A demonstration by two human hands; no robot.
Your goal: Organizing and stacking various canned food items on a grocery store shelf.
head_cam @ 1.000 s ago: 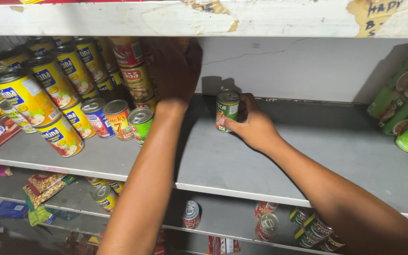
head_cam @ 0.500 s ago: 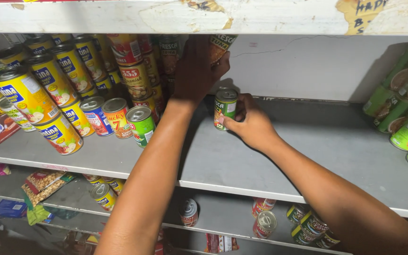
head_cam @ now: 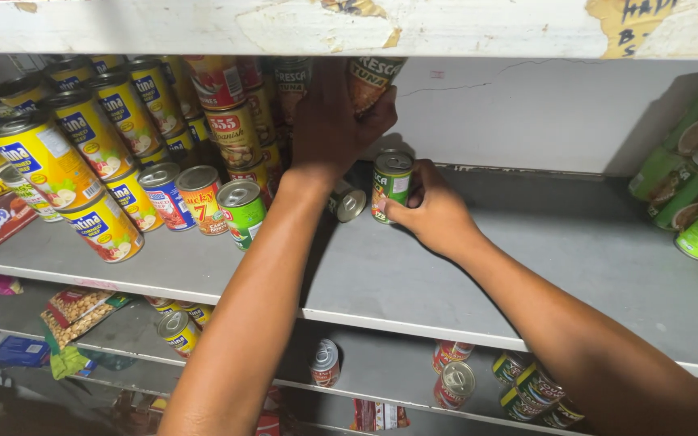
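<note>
My right hand [head_cam: 438, 214] clasps the green can [head_cam: 391, 184], rigid, weighty, best gripped round its sides, while just above it my left hand [head_cam: 334, 121] grips a tilted can [head_cam: 370, 81]

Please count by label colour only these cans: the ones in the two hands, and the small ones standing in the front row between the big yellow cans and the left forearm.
Green: 2, the held green can in the right hand and the row green can
Red: 1, the red can
Blue: 1, the blue can
Brownish: 1, the brownish can in the left hand
Total: 5
</note>
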